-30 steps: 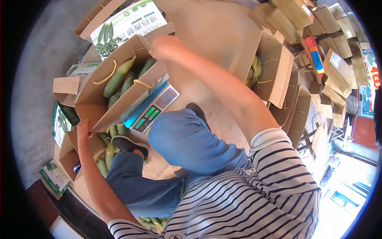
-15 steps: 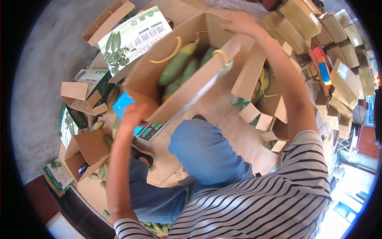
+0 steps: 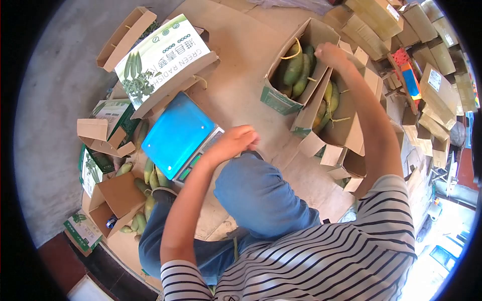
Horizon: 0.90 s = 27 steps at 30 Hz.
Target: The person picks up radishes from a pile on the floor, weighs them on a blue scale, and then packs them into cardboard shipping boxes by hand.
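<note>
My right hand (image 3: 331,54) has its fingers curled over the near rim of a cardboard box (image 3: 281,100) at the upper right. Long green radishes (image 3: 297,70) lie inside this box, with a yellow cord handle at its rim. My left hand (image 3: 237,143) is off the box, fingers curled in with nothing visible in them, above my raised knee. Left of that hand sits a scale with a flat blue platform (image 3: 178,134), its display partly behind my forearm. A second open box (image 3: 351,128) with radishes stands against the first one's right side.
A white lid printed "GREEN RADISH" (image 3: 163,62) belongs to a box behind the scale. Several smaller cartons (image 3: 118,188) and loose radishes (image 3: 150,173) lie at the left. Stacked brown cartons (image 3: 374,22) fill the upper right. Cardboard sheeting (image 3: 241,60) covers the floor.
The box of radishes went from above the scale to the floor at the right, beside the other box. My left hand let go of it; the blue scale platform is uncovered.
</note>
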Each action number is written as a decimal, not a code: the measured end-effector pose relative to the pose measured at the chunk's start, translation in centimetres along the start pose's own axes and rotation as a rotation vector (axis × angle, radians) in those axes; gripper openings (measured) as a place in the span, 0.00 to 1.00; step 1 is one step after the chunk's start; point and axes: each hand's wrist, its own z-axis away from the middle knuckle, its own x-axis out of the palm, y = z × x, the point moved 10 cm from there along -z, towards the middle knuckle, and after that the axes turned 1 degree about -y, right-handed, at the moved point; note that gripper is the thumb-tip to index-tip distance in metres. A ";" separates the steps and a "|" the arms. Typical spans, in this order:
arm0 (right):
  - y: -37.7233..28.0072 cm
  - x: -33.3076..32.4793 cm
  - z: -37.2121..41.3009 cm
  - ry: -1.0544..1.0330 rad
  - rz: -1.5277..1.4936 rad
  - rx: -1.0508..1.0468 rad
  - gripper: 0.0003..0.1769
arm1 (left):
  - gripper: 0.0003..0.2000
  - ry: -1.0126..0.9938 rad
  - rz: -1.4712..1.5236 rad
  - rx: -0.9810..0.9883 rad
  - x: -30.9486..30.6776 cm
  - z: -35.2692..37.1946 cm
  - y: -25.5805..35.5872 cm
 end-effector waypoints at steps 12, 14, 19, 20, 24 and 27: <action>-21.1 -2.2 2.7 0.038 -0.334 -0.491 0.10 | 0.08 0.400 -0.517 -0.170 -2.5 23.4 2.0; -25.8 -3.1 2.5 0.143 -0.321 -0.553 0.11 | 0.08 0.454 -0.903 -0.224 -2.8 23.9 0.0; -36.8 -3.3 2.5 0.594 -0.216 -0.684 0.17 | 0.08 0.535 -1.303 -0.132 -2.7 23.0 1.1; -38.3 -2.3 1.6 0.594 -0.212 -0.651 0.17 | 0.07 0.553 -1.297 -0.121 -2.5 23.2 1.4; -40.3 2.9 -4.4 0.326 -0.023 -0.520 0.14 | 0.06 0.613 -1.310 -0.085 -2.4 24.0 2.0; -41.1 1.8 -4.8 0.243 0.070 -0.479 0.10 | 0.05 0.650 -1.318 -0.077 -2.7 24.6 2.8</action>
